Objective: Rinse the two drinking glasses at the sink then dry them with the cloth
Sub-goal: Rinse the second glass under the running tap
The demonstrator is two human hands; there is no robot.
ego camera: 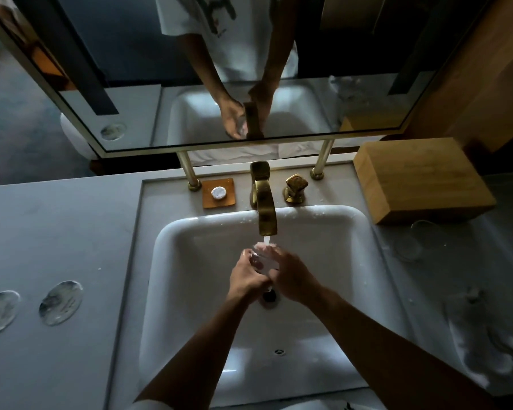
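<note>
Over the white sink (196,232), a clear drinking glass (262,260) sits under the stream of water running from the brass tap (264,202). My left hand (246,275) grips the glass from the left and my right hand (290,273) wraps round it from the right. Much of the glass is hidden by my fingers. A second clear glass (412,241) lies on its side on the counter to the right of the sink. The white cloth (483,341) lies crumpled on the counter at the right, further forward.
A wooden box (421,179) stands behind the second glass. A brass tap handle (295,187) and a soap dish (219,192) sit behind the basin. Two round glass coasters (60,303) lie on the left counter. A mirror (249,84) hangs above.
</note>
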